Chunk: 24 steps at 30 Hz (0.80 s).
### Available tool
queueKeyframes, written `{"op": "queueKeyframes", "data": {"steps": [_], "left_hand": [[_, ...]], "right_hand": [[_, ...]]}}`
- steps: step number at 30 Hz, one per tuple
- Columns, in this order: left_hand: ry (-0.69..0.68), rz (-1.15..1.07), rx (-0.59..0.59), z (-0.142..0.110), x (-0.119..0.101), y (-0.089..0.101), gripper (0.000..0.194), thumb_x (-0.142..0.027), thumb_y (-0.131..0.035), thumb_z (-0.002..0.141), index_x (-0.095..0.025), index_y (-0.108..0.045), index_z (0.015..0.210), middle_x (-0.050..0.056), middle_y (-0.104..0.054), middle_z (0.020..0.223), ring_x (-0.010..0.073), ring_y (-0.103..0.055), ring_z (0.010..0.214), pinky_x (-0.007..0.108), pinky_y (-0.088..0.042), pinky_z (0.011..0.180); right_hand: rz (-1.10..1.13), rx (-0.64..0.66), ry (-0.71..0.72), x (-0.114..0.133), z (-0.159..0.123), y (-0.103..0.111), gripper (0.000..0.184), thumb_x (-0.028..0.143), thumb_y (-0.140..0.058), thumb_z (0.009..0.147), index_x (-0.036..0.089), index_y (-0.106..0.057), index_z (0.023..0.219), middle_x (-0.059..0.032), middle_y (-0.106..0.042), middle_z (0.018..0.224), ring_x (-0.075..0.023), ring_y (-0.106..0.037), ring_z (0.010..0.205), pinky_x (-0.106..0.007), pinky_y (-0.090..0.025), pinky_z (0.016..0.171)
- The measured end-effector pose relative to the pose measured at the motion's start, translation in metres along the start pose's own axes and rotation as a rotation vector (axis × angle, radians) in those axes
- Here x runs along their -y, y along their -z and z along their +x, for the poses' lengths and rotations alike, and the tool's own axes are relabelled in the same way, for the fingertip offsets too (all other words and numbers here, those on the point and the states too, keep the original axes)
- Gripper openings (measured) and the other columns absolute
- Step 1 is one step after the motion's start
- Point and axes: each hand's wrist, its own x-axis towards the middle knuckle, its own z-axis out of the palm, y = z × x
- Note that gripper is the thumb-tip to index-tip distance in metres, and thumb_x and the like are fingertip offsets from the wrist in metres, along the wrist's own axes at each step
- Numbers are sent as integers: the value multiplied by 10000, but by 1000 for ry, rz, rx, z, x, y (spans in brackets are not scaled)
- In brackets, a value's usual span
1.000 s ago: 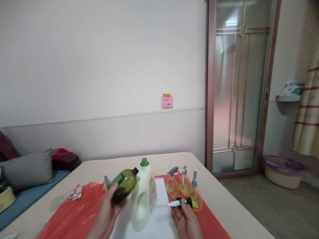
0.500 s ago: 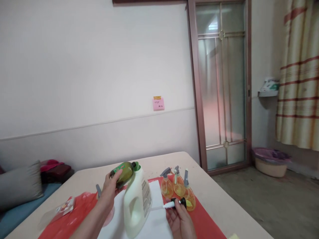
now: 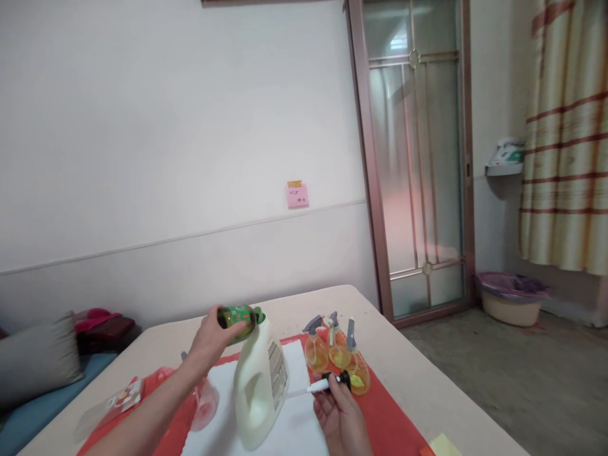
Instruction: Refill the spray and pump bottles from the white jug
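My left hand (image 3: 216, 332) is wrapped round a dark green bottle (image 3: 237, 322), tipped on its side. The bottle's neck meets the green mouth (image 3: 259, 315) of a large pale green jug (image 3: 254, 392), which stands upright on a white sheet (image 3: 297, 418). Whether liquid flows is too small to see. In my right hand (image 3: 339, 408), a black and white pump head (image 3: 327, 383) is pinched between thumb and fingers, its thin tube pointing left toward the jug. Just beyond that hand stand several spray bottles (image 3: 338, 348) with orange-yellow liquid and grey triggers.
Behind my left forearm is a pink clear bottle (image 3: 206, 405). Red plastic (image 3: 384, 415) lies under the sheet on the beige table (image 3: 427, 386). A clear packet (image 3: 111, 405) rests at left, a yellow paper (image 3: 445, 445) at the front right.
My left hand has turned the green bottle further over, raising its base to about level, with the neck at the jug's mouth. My right hand still holds the pump head. The view has shifted slightly.
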Motion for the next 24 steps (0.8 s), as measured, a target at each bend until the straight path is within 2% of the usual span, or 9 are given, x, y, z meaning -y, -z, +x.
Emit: {"op": "queueKeyframes", "data": {"steps": [3,6,10,14,19,24], "left_hand": [[-67,134,39,10,-8,1,762,-509,-776,575,-203,-454,1194,117,-613,1100,313,-598,990,366,-439,794],[-78,220,68,23,-18,1,805,-535,-739,611,-135,-397,1221,147,-612,1065,305,-609,898,352,-423,723],[-139,277,117,37,-33,2,723,-518,-748,601,-138,-472,1151,116,-606,1046,274,-602,891,307,-407,700],[-166,303,124,48,-45,0,715,-532,-746,594,-185,-547,1187,150,-584,1130,298,-596,950,324,-426,740],[-171,319,125,60,-55,-8,741,-563,-709,621,-193,-575,1249,187,-576,1211,337,-608,1004,346,-438,768],[-150,345,115,67,-59,-15,778,-556,-711,614,-186,-552,1280,181,-574,1260,341,-599,1073,337,-445,787]], "right_hand": [[-4,6,-4,0,0,-1,510,323,-912,560,213,-565,916,-11,-744,856,-117,-642,650,-217,-502,541],[-11,7,-6,0,0,-1,508,318,-908,568,210,-557,918,-23,-748,875,-118,-645,658,-215,-500,540],[-19,7,-10,0,0,0,508,323,-903,579,207,-550,926,-34,-750,892,-119,-647,667,-217,-505,546],[-20,0,-9,1,1,0,550,305,-921,535,206,-547,926,-32,-752,879,-117,-642,656,-213,-502,541],[-17,-4,-11,1,1,-1,564,327,-921,536,203,-550,943,-28,-751,871,-114,-638,654,-209,-499,540],[-16,-21,-7,-1,4,0,571,281,-934,495,211,-538,901,-23,-749,853,-122,-642,663,-215,-504,543]]}}
